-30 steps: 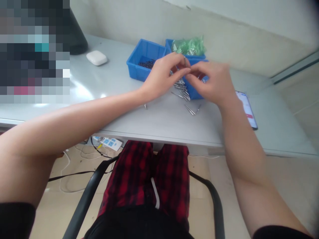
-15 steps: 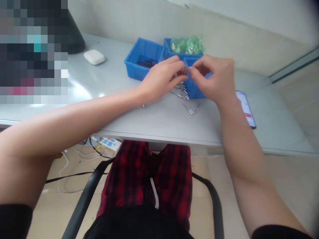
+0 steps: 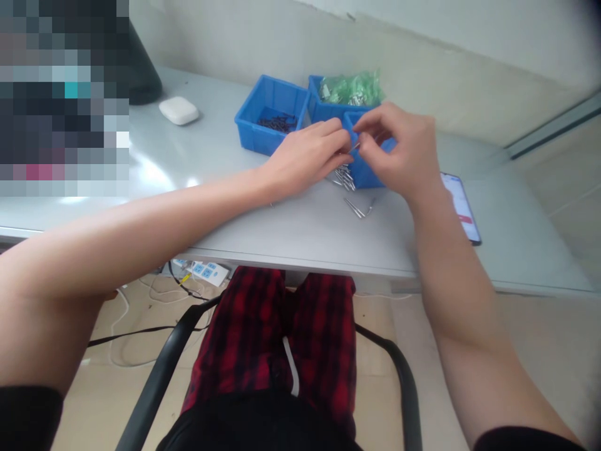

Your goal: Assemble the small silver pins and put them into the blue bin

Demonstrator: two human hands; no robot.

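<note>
My right hand (image 3: 404,150) is closed in a pinch, thumb and forefinger on a thin metal piece (image 3: 355,146) too small to name. Just left of it, my left hand (image 3: 310,150) has its fingers curled together near the piece's other end; what they hold is hidden. Beneath the hands lies a pile of thin silvery metal pins (image 3: 345,178), partly covered by my left hand. A few loose pins (image 3: 355,208) rest closer to the table's front edge. A blue bin (image 3: 365,173) stands right behind the pile, partly hidden by my right hand.
Another blue bin (image 3: 253,136) holds dark screw-like pieces (image 3: 278,123). Behind, a third bin (image 3: 323,114) carries a green plastic bag (image 3: 357,89) with metal parts. A phone (image 3: 462,210) lies by my right forearm. A white rounded object (image 3: 179,110) sits far left.
My hands have moved slightly apart and my left hand is a little lower. The thin metal piece now shows between them.
</note>
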